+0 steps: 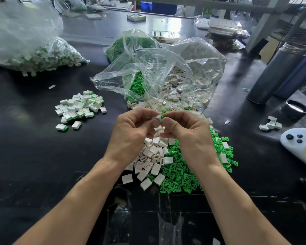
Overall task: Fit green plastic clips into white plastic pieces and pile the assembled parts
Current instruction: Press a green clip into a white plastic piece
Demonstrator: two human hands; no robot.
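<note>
Hands joining a clip and a housing above the desk (34,156)

From the left: the pile of assembled parts (79,107); then the left hand (131,131), fingers pinching a white piece (158,117); the right hand (187,131) pinches a green clip (163,114) against it, over loose white pieces (152,156) and green clips (185,174).

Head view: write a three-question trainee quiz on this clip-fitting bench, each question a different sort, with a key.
1. True or false: the left hand and right hand hold a white piece with a green clip between them.
2. The pile of assembled parts lies to which side of the hands? A) left B) right C) behind the bags
3. Fill in: the loose green clips lie on the black ____.

Key: 1 true; 2 A; 3 table.
</note>
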